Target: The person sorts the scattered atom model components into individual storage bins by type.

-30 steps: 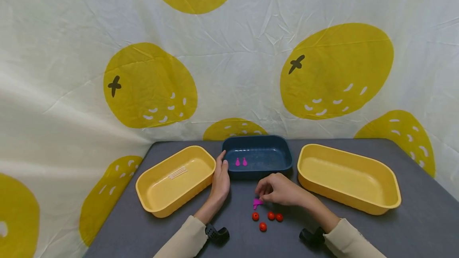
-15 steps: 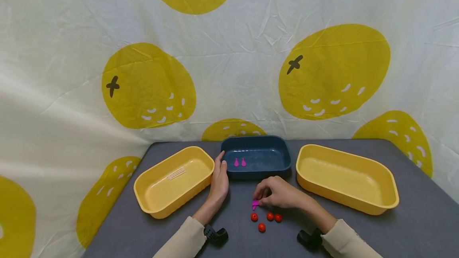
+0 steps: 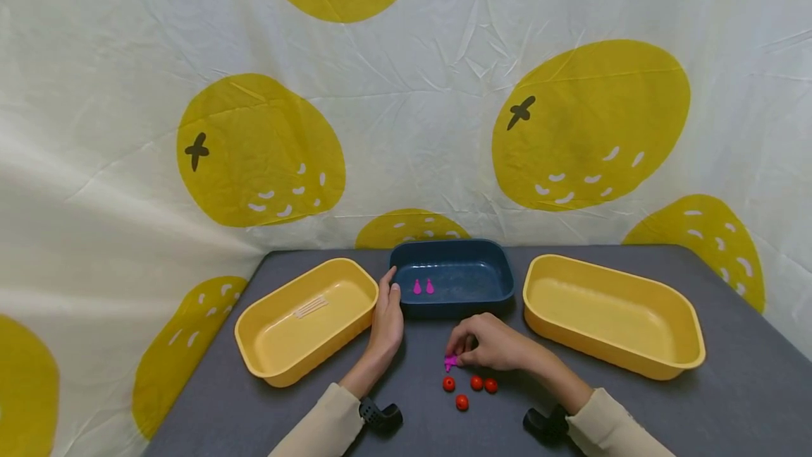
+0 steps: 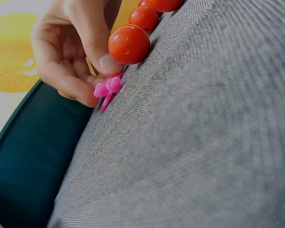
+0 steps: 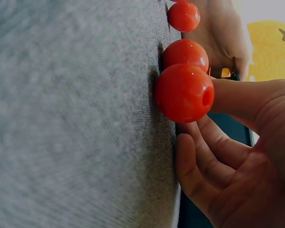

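Note:
Low over the dark cloth, my right hand pinches a small pink plastic piece between thumb and index finger. Two rounded knobs on the pink piece show in the left wrist view; my fingertips cover its rest. Just nearer to me lie several round red beads, and a hole shows in one red bead in the right wrist view. My left hand rests with its fingers extended along the left end of the dark blue tray. Two pink drop-shaped pieces lie inside that tray.
At the left, a yellow tray holds a few thin pale sticks. Another yellow tray stands at the right, angled beside the blue one. Behind the table hangs a fruit-printed cloth.
My right hand has come down slightly, and its fingertips now cover more of the small pink piece. The left hand keeps its place beside the blue tray. The head view has shifted a little.

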Motion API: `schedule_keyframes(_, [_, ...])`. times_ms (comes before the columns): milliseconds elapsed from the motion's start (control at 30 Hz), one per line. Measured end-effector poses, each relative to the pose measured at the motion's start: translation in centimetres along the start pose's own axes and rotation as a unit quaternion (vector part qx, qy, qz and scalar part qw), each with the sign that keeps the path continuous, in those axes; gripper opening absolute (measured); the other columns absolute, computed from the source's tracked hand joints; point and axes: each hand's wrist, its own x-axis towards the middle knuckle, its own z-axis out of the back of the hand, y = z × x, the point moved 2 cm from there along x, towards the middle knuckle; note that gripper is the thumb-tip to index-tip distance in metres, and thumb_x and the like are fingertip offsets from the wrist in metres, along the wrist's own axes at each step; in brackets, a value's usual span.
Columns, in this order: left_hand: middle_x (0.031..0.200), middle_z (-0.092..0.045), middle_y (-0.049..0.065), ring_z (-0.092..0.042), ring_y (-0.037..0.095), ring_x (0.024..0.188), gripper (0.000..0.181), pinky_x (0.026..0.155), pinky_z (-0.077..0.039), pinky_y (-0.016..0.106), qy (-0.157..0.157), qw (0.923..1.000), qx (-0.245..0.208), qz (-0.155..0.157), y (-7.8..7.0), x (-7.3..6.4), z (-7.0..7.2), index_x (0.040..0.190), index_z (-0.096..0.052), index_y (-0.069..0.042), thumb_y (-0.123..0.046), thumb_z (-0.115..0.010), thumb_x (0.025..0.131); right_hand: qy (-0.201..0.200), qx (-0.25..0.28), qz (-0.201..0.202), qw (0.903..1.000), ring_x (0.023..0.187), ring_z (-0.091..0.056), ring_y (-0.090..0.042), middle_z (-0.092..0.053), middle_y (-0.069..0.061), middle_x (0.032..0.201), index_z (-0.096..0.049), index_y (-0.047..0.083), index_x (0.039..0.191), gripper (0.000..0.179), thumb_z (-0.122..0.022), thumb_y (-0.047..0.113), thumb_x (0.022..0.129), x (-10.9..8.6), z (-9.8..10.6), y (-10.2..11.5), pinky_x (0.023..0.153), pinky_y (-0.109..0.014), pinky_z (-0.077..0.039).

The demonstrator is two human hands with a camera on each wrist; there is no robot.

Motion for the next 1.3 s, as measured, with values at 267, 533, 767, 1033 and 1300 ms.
schedule_keyframes(267, [0.168,-0.035,0.004,-0.032,0.029,0.155,0.046,0.128,-0.022,0.057,0.0,1.0,0.003,0.002,0.1,0.0,-0.1,0.159,-0.038,-0.026,-0.031,-0.033,0.113,0.011,0.025,0.022,0.9994,0.069,-0.059,0.002,-0.07,0.008,0.076,-0.08,0.015,0.097,0.013,-0.077,0.007,0.088,-0.1,0.0,-0.6,0.067,-0.02,-0.052])
schedule_keyframes(533, [0.168,-0.035,0.003,-0.033,0.028,0.155,0.047,0.128,-0.022,0.057,-0.001,1.0,0.005,-0.001,0.1,0.1,-0.1,0.159,-0.038,-0.026,-0.036,-0.033,0.113,0.033,0.077,0.013,0.9964,0.063,-0.052,0.0,-0.06,0.008,0.075,-0.078,0.015,0.111,0.019,-0.071,0.009,0.095,-0.1,0.0,-1.5,0.061,-0.018,-0.045])
schedule_keyframes(767, [0.168,-0.035,0.004,-0.033,0.029,0.155,0.046,0.127,-0.023,0.057,-0.002,1.0,0.004,-0.003,0.0,0.0,-0.1,0.159,-0.038,-0.025,-0.031,-0.033,0.113,0.026,0.086,0.014,0.9958,0.061,-0.051,0.001,-0.062,0.005,0.075,-0.077,0.012,0.111,0.017,-0.071,0.011,0.095,-0.2,0.2,-1.5,0.059,-0.018,-0.044])
schedule_keyframes(1033, [0.167,-0.035,0.005,-0.033,0.03,0.155,0.046,0.127,-0.023,0.057,-0.003,1.0,0.002,0.003,0.1,0.1,-0.1,0.158,-0.039,-0.024,-0.03,-0.034,0.113,0.01,0.093,-0.005,0.9956,0.061,-0.052,-0.001,-0.066,0.002,0.076,-0.077,0.011,0.106,0.013,-0.069,0.011,0.095,-0.2,0.3,-1.6,0.056,-0.019,-0.045])
schedule_keyframes(1300, [0.167,-0.036,0.006,-0.033,0.031,0.154,0.046,0.127,-0.022,0.058,-0.005,1.0,-0.003,-0.003,0.1,0.2,-0.1,0.158,-0.04,-0.022,-0.028,-0.033,0.113,-0.008,0.106,-0.017,0.9942,0.063,-0.056,-0.003,-0.071,-0.004,0.081,-0.074,0.008,0.104,0.011,-0.068,0.009,0.095,-0.2,0.4,-1.6,0.056,-0.022,-0.05])
